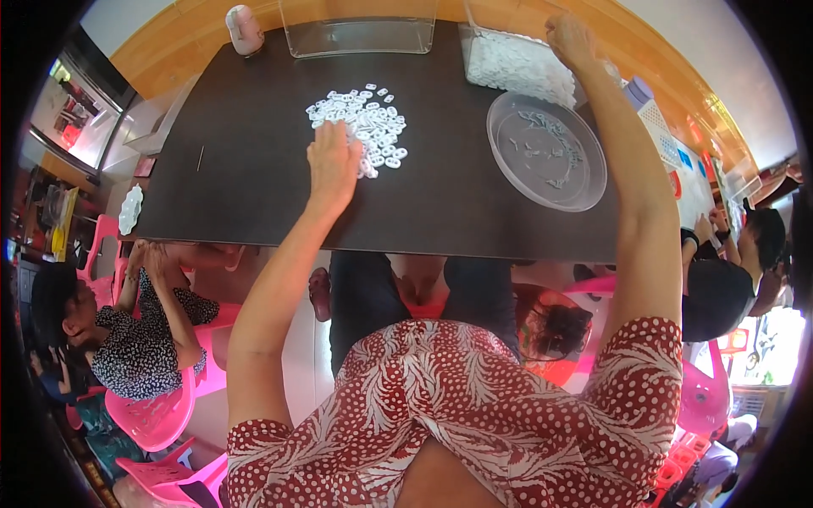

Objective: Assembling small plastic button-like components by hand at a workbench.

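Note:
On the dark table lies a loose pile of small white plastic pieces (385, 127), oval with two holes each. My left hand (334, 165) rests on the near left side of this pile, palm down, its fingers stretched over the pieces and the thumb a little apart. At the far right, a clear plastic box (467, 63) is heaped with many white pieces (517, 66). Above that heap is my right hand (572, 41), its fingers curled in; what they hold, if anything, does not show.
A round clear tray (499, 173) with small grey-green bits stands right, below the filled box. Another clear bin (360, 52) and a pink can (245, 31) are along the back. A thin needle-like stick (201, 158) lies left. A seated person (148, 339) is at the left.

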The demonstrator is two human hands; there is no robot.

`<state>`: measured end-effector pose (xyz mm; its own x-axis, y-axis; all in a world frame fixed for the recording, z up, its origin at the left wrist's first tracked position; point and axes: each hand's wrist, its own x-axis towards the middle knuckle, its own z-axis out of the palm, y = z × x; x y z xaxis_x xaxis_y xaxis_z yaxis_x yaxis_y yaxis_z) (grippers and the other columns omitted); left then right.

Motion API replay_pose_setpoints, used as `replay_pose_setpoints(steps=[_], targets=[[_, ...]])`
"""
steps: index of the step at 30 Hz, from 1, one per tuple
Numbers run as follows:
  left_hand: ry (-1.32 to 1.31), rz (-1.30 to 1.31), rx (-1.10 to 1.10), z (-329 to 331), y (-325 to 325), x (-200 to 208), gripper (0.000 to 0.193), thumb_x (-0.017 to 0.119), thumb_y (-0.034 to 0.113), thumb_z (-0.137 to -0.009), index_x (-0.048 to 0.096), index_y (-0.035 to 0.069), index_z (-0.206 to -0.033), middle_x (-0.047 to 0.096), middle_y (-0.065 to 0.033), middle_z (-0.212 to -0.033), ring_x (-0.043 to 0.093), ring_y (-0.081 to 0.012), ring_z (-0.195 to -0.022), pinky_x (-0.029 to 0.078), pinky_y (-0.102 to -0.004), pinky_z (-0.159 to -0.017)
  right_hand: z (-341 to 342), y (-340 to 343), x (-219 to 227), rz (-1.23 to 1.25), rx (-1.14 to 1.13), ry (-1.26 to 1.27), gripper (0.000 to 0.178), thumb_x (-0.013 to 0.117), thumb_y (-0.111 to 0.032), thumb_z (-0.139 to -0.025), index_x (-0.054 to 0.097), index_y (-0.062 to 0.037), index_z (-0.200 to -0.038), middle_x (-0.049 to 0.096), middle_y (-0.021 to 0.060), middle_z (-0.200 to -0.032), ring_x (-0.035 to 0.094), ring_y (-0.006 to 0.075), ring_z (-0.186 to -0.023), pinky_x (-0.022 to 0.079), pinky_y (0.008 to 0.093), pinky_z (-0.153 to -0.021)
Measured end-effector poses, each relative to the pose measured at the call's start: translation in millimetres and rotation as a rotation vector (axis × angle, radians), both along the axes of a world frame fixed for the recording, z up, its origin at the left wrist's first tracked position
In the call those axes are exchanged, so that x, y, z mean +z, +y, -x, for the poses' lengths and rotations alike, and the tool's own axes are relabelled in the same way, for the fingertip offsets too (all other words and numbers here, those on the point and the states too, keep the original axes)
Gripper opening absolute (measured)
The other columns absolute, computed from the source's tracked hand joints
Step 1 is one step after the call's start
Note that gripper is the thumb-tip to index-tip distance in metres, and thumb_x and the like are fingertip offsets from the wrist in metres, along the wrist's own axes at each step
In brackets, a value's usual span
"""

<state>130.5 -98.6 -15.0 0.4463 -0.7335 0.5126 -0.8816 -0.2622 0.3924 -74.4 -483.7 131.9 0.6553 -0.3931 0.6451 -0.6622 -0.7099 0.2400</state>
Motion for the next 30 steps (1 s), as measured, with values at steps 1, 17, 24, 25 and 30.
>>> replay_pose_setpoints(steps=[1, 17, 24, 25, 30], targets=[[-0.010, 0.001, 0.007, 3, -2, -2, 0.041, 0.049, 0.021, -0.086, 0.046, -0.005, -0.118, 0.047, -0.0237, -0.119, 0.044, -0.0377, -0.110, 0.035, -0.0464, -0.089, 2, 8, 3, 0.013, 0.046, 0.015, 0.019, 0.055, -0.018, -0.074, 0.068, -0.0052, -0.080, 0.065, 0.0190, -0.078, 0.062, 0.0350, -0.078, 0.048, 0.0439, -0.072], [0.042, -0.255, -0.014, -85, -44, 2, 0.061, 0.033, 0.053, -0.091, 0.042, 0.009, -0.132, 0.038, -0.0147, -0.138, 0.028, -0.0347, -0.132, 0.020, -0.0519, -0.103, 118, 184, 10, -0.207, 0.332, -0.284, 0.012, 0.065, -0.002, -0.075, 0.064, -0.0024, -0.086, 0.060, 0.0107, -0.077, 0.055, 0.0268, -0.073, 0.044, 0.0356, -0.065], [0.099, -0.168, -0.184, -40, -64, 3, 0.063, 0.031, 0.053, -0.092, 0.041, 0.006, -0.133, 0.033, -0.0225, -0.141, 0.025, -0.0387, -0.133, 0.018, -0.0501, -0.105, 140, 204, -11, -0.312, 0.314, -0.374, 0.011, 0.065, 0.000, -0.075, 0.063, -0.0024, -0.085, 0.058, 0.0093, -0.073, 0.054, 0.0246, -0.070, 0.043, 0.0333, -0.063], [0.101, -0.179, -0.195, -36, -65, 4, 0.064, 0.030, 0.054, -0.092, 0.041, 0.006, -0.133, 0.033, -0.0226, -0.141, 0.025, -0.0385, -0.133, 0.018, -0.0505, -0.105, 140, 206, -16, -0.340, 0.316, -0.380, 0.012, 0.064, 0.000, -0.075, 0.064, -0.0025, -0.086, 0.058, 0.0092, -0.073, 0.054, 0.0245, -0.069, 0.043, 0.0330, -0.063], [0.187, -0.170, -0.269, -28, -64, 7, 0.071, 0.034, 0.060, -0.089, 0.039, 0.007, -0.136, 0.034, -0.0219, -0.140, 0.027, -0.0377, -0.133, 0.020, -0.0465, -0.107, 133, 216, -38, -0.500, 0.322, -0.425, 0.012, 0.064, 0.000, -0.075, 0.065, -0.0024, -0.087, 0.060, 0.0101, -0.076, 0.056, 0.0243, -0.071, 0.045, 0.0325, -0.064]])
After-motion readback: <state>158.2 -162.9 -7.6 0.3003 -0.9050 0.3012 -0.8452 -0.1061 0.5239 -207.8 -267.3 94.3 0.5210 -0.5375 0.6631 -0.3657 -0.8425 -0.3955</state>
